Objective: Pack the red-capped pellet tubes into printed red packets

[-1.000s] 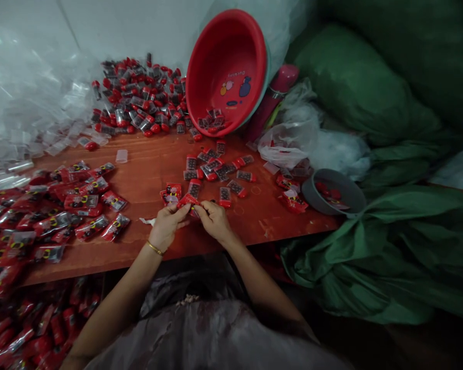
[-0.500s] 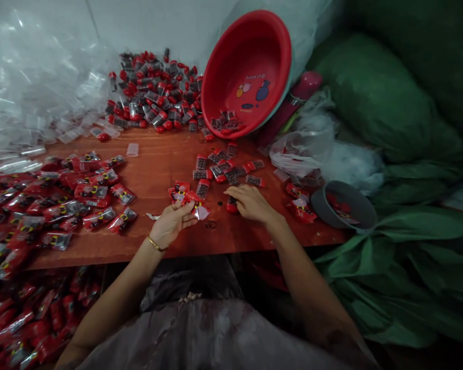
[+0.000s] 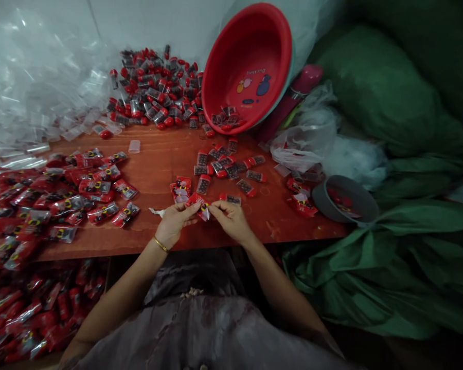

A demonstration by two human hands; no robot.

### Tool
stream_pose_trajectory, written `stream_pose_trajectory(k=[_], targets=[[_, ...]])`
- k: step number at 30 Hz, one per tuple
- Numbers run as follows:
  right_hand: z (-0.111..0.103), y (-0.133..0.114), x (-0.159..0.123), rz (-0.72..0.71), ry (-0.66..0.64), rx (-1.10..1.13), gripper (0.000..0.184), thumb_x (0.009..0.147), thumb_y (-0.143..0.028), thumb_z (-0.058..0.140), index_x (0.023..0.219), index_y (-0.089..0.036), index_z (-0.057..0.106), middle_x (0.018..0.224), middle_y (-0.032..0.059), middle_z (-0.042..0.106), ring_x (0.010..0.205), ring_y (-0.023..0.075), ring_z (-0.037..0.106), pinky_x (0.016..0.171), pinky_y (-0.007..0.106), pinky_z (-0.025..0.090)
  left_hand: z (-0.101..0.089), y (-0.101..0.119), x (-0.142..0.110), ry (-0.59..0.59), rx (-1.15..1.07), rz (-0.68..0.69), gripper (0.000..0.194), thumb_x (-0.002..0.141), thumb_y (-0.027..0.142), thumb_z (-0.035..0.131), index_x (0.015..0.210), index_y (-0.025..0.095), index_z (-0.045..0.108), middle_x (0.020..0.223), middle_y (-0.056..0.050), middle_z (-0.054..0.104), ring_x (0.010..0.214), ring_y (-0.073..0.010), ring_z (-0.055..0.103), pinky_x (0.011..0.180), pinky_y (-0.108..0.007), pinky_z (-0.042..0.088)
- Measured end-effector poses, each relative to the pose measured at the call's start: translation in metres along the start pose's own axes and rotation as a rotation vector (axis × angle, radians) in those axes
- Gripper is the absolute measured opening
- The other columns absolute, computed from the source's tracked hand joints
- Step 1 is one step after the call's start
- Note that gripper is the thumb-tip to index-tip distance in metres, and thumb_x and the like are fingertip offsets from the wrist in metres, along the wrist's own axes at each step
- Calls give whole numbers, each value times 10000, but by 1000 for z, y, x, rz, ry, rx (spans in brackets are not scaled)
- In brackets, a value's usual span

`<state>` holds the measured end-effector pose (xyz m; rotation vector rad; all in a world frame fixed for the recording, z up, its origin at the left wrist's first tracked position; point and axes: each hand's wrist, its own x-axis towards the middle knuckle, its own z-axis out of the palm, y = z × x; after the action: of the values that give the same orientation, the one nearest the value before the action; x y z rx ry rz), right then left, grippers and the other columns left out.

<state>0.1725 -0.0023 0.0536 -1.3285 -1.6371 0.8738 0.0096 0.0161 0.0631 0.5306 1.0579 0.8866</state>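
Observation:
My left hand point(image 3: 174, 222), with a gold bangle at the wrist, pinches a small red packet point(image 3: 198, 204) just above the front of the wooden table point(image 3: 158, 169). My right hand point(image 3: 229, 219) is closed on a small red-capped clear tube point(image 3: 229, 199) whose end points at the packet's mouth. The two hands nearly touch. Another red packet point(image 3: 181, 189) lies flat just behind them. A loose cluster of red-capped tubes point(image 3: 226, 165) lies on the table beyond my hands.
Filled red packets point(image 3: 65, 195) cover the table's left and the floor below. A big heap of tubes point(image 3: 154, 92) lies at the back beside a tilted red basin point(image 3: 250, 67). A grey bowl point(image 3: 345, 198), clear plastic bags point(image 3: 34, 87) and green sacks point(image 3: 389, 103) surround the table.
My right hand reached out to the tubes on the table half a second ago, then came back to my left hand with one tube. The left hand kept hold of the packet.

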Motion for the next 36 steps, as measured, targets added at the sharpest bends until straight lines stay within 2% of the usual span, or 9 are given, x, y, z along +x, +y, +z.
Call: stream_pose_trajectory(k=[3, 6, 10, 13, 16, 20, 23, 28, 36], targets=[[10, -2, -2, 7, 78, 12, 322, 864, -406, 485, 691, -169, 618, 578, -17, 566, 539, 109, 503, 533, 214, 396, 0, 0, -5, 9, -50, -35, 341, 536, 350, 840, 735, 141, 657, 681, -24, 701, 596, -136, 651, 596, -244, 516], [2, 3, 0, -37, 62, -56, 395, 918, -417, 382, 741, -175, 640, 650, 12, 620, 608, 135, 562, 589, 232, 432, -4, 4, -9, 34, -106, -49, 319, 539, 305, 844, 731, 143, 647, 647, -13, 690, 571, -132, 641, 594, -249, 517], [-34, 24, 11, -71, 21, -516, 325, 909, -401, 425, 950, -178, 657, 962, 93, 684, 934, 229, 583, 861, 361, 425, -8, 11, -9, 44, -147, -54, 270, 571, 289, 829, 695, 145, 637, 597, 3, 665, 558, -125, 630, 604, -251, 518], [-56, 43, 19, 74, -16, -837, 379, 809, -424, 594, 1061, -142, 625, 1159, 156, 619, 1064, 311, 515, 876, 438, 401, -9, 12, -7, 37, -161, -59, 268, 579, 298, 826, 671, 145, 626, 560, 9, 645, 544, -116, 621, 606, -244, 518], [-59, 55, 18, 86, -73, -896, 312, 802, -410, 606, 993, -164, 626, 1100, 128, 631, 1023, 296, 522, 837, 410, 408, -9, 10, -5, 30, -175, -62, 287, 565, 298, 836, 678, 142, 624, 566, 7, 647, 545, -111, 621, 607, -238, 522], [-47, 53, 7, 135, 30, -764, 242, 775, -402, 625, 883, -187, 600, 862, 84, 659, 829, 245, 579, 738, 356, 428, -10, 6, -2, 28, -184, -44, 302, 554, 288, 843, 703, 141, 626, 601, 6, 658, 545, -107, 620, 603, -237, 523], [-38, 37, -7, 225, 100, -411, 279, 766, -443, 604, 905, -203, 568, 731, 22, 636, 623, 173, 578, 604, 292, 439, -12, 5, -2, 27, -178, -22, 314, 549, 292, 845, 724, 141, 633, 618, 5, 665, 553, -110, 625, 616, -246, 525], [-29, -2, -30, 290, -75, 185, 285, 770, -455, 579, 876, -190, 558, 597, -41, 572, 409, 77, 464, 436, 213, 381, -9, 5, -5, 0, -148, 10, 360, 508, 336, 858, 738, 146, 658, 662, -6, 687, 583, -114, 633, 621, -246, 517], [-22, -28, -43, 412, -149, 354, 341, 718, -482, 645, 849, -174, 580, 528, -53, 538, 385, 52, 416, 381, 176, 324, -1, 2, -11, -17, -53, 161, 390, 464, 408, 855, 699, 136, 702, 678, 2, 685, 603, -102, 591, 627, -237, 504]])
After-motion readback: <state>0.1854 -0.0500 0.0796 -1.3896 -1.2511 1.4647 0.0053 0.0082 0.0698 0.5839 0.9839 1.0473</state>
